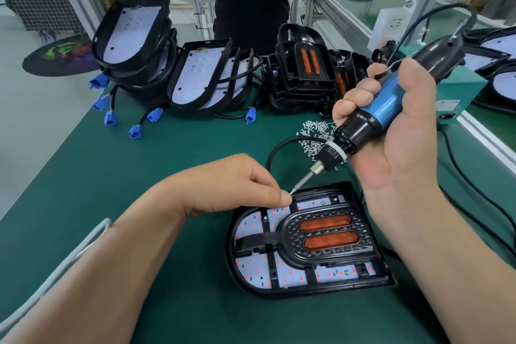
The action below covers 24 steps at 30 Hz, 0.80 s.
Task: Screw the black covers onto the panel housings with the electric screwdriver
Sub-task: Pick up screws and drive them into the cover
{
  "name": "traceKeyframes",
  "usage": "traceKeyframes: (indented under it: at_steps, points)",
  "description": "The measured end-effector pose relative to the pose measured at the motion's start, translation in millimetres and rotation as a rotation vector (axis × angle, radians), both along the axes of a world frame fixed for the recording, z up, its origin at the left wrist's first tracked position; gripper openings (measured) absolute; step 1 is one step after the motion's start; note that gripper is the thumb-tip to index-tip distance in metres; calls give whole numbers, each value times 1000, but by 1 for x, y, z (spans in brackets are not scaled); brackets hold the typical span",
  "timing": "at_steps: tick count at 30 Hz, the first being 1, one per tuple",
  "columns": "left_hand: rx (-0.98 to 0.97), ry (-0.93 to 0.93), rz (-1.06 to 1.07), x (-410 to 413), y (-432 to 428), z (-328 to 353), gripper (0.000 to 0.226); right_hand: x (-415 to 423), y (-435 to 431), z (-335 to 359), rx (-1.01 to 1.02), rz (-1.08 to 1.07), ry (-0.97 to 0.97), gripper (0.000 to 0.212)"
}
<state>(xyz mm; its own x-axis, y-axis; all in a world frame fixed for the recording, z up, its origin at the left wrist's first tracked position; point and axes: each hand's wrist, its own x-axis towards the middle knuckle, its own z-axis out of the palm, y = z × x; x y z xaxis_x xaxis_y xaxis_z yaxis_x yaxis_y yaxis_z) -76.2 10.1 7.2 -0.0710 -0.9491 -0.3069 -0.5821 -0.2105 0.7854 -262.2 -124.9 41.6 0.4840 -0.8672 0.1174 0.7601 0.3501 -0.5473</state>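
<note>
We are wrapping our right hand (396, 131) around the blue screwdriver (375, 112) and tilting its tip down to the far left edge of the housing (307, 291), where our left hand (231, 184) is pinching a small screw (292, 191) against the bit. The housing is lying flat on the green table (125, 170) near us, with the black cover (290, 234) sitting inside its rim. Open table is stretching away to the left, while loose screws (314, 134) and stacked housings (201, 78) are crowding the far side.
</note>
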Motion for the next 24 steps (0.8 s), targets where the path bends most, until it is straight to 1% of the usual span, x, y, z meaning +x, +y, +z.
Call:
traceKeyframes:
  at_steps: [2,5,9,11,15,19,24]
  points:
    - [-9,-42,13,-3,0,0,60,-1,7,3,-13,22,0,25]
    - [-29,-53,25,-7,0,-1,56,-5,18,9,-60,55,7,26]
    - [-105,-89,55,-10,1,0,40,-10,34,13,-150,111,40,27]
    - [-122,-86,69,-11,1,0,35,-10,42,12,-188,135,54,27]
    - [-123,-43,107,-13,2,-1,30,-6,55,10,-262,155,117,26]
    - [-126,-48,128,-13,1,-3,27,-4,61,7,-315,145,190,24]
    - [-118,-51,127,-15,-1,-1,25,-3,64,6,-394,128,218,24]
